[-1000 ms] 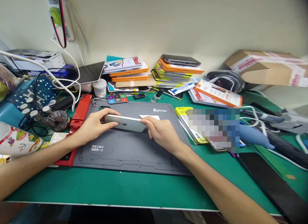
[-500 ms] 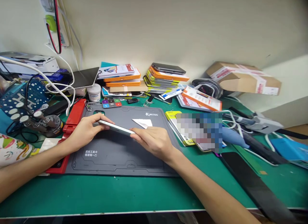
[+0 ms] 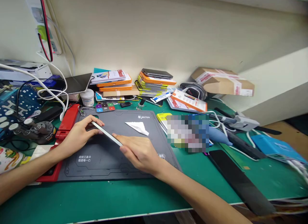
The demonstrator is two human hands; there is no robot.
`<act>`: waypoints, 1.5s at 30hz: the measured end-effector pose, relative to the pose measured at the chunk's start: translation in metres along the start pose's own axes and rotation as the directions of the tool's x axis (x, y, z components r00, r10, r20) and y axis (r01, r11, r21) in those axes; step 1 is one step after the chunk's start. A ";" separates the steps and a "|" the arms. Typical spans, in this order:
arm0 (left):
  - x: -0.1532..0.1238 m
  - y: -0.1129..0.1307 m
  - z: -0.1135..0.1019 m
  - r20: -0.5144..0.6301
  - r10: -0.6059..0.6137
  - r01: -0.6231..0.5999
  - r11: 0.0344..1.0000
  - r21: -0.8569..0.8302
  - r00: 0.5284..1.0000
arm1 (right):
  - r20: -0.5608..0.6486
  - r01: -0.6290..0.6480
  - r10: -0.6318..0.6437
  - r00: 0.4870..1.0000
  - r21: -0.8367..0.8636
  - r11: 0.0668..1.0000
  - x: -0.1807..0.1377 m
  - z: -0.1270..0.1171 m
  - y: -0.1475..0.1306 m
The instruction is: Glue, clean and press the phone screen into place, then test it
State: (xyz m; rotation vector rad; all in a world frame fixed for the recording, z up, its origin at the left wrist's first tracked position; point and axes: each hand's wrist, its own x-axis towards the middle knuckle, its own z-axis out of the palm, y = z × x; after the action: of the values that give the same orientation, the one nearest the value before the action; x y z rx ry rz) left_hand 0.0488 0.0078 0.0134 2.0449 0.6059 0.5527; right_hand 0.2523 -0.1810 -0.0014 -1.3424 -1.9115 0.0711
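Above the dark grey work mat (image 3: pixel 108 166), a thin phone (image 3: pixel 107 133) with a pale silver edge is held up edge-on. Its far end sits between the thumb and fingers of my left hand (image 3: pixel 84 131). My right hand (image 3: pixel 141 151) pinches the near end between thumb and fingers. The phone slants down toward the right, and its broad faces are mostly hidden from this angle. A folded white wipe (image 3: pixel 138 126) lies on the mat just beyond my right hand.
Along the mat's left edge runs a red holder (image 3: pixel 68 123), beside a rack of grey-capped bottles (image 3: pixel 36 127). Behind are a white jar (image 3: pixel 87 98), stacked boxes (image 3: pixel 113 81) and a cardboard carton (image 3: pixel 223 81). A long black panel (image 3: pixel 240 182) lies at the right.
The phone has turned to a steeper slant, its right end lower and nearer. My right hand has moved down and left with it. The camera view has shifted slightly right.
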 end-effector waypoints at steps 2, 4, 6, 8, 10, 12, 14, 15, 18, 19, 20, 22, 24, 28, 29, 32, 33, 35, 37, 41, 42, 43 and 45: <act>-0.001 0.001 -0.001 -0.039 -0.005 0.006 1.000 0.024 0.999 | 0.062 -0.072 0.070 0.996 0.039 0.997 0.007 -0.012 0.004; -0.002 0.002 0.000 -0.046 0.002 0.002 0.997 0.077 0.999 | 0.205 -0.144 0.127 0.970 0.068 0.987 0.012 -0.028 0.012; -0.004 0.002 0.001 0.003 0.038 -0.038 0.991 0.130 0.999 | 0.352 -0.242 0.185 0.917 0.123 0.963 0.016 -0.044 0.022; -0.007 0.002 0.001 0.116 0.094 -0.114 0.977 0.180 0.989 | 0.462 -0.342 0.218 0.859 0.204 0.917 0.017 -0.056 0.031; -0.011 0.002 0.001 0.273 0.151 -0.220 0.945 0.241 0.950 | 0.527 -0.386 0.197 0.827 0.277 0.880 0.017 -0.063 0.037; -0.015 0.003 0.003 0.426 0.222 -0.369 0.880 0.300 0.877 | 0.555 -0.381 0.153 0.817 0.323 0.866 0.016 -0.066 0.040; -0.020 0.005 0.006 0.528 0.312 -0.530 0.781 0.332 0.790 | 0.558 -0.355 0.116 0.821 0.342 0.870 0.015 -0.067 0.038; -0.022 0.006 0.009 0.552 0.363 -0.598 0.729 0.333 0.751 | 0.555 -0.341 0.107 0.825 0.338 0.877 0.014 -0.067 0.036; -0.026 0.008 0.016 0.547 0.481 -0.708 0.616 0.345 0.685 | 0.497 -0.256 0.096 0.862 0.264 0.930 0.010 -0.068 0.029; -0.027 0.007 0.017 0.536 0.501 -0.721 0.589 0.364 0.680 | 0.465 -0.207 0.084 0.882 0.222 0.953 0.008 -0.068 0.027; -0.028 0.006 0.018 0.526 0.510 -0.726 0.563 0.395 0.681 | 0.430 -0.149 0.060 0.901 0.175 0.973 0.006 -0.067 0.025; -0.028 0.004 0.017 0.502 0.526 -0.727 0.489 0.481 0.686 | 0.345 -0.021 -0.002 0.939 0.064 0.998 0.003 -0.062 0.023; -0.028 0.000 0.015 0.478 0.559 -0.723 0.387 0.572 0.677 | 0.233 0.092 -0.070 0.970 -0.085 0.992 0.001 -0.052 0.024; -0.024 -0.002 0.012 0.455 0.590 -0.690 0.260 0.676 0.667 | 0.130 0.201 -0.167 0.977 -0.313 0.928 -0.003 -0.030 0.029; -0.023 -0.002 0.012 0.463 0.576 -0.688 0.260 0.677 0.673 | 0.153 0.217 -0.176 0.973 -0.317 0.923 -0.003 -0.027 0.031; -0.018 0.000 0.014 0.504 0.498 -0.690 0.325 0.646 0.706 | 0.237 0.235 -0.167 0.957 -0.296 0.926 -0.003 -0.027 0.032; -0.016 0.000 0.015 0.512 0.465 -0.683 0.364 0.633 0.722 | 0.258 0.243 -0.168 0.951 -0.294 0.924 -0.003 -0.028 0.031; -0.012 0.000 0.017 0.513 0.409 -0.656 0.451 0.605 0.755 | 0.282 0.274 -0.188 0.941 -0.306 0.912 -0.003 -0.030 0.030; -0.009 -0.001 0.018 0.492 0.377 -0.618 0.523 0.586 0.785 | 0.288 0.320 -0.228 0.930 -0.334 0.886 -0.003 -0.031 0.029; -0.009 -0.004 0.020 0.477 0.368 -0.599 0.580 0.552 0.798 | 0.304 0.367 -0.256 0.918 -0.399 0.840 -0.007 -0.026 0.026; -0.010 -0.005 0.020 0.480 0.375 -0.604 0.582 0.544 0.793 | 0.318 0.377 -0.255 0.913 -0.420 0.826 -0.007 -0.025 0.024; -0.011 -0.005 0.020 0.480 0.381 -0.608 0.582 0.540 0.790 | 0.336 0.393 -0.256 0.906 -0.445 0.805 -0.008 -0.025 0.022; -0.012 -0.006 0.020 0.471 0.387 -0.605 0.589 0.536 0.793 | 0.376 0.440 -0.270 0.886 -0.501 0.746 -0.007 -0.024 0.018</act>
State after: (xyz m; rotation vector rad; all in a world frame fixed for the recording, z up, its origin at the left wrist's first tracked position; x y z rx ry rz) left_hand 0.0500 -0.0091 -0.0037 2.9677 -0.0262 0.3284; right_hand 0.2822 -0.1884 0.0033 -1.3501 -2.5400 -0.5932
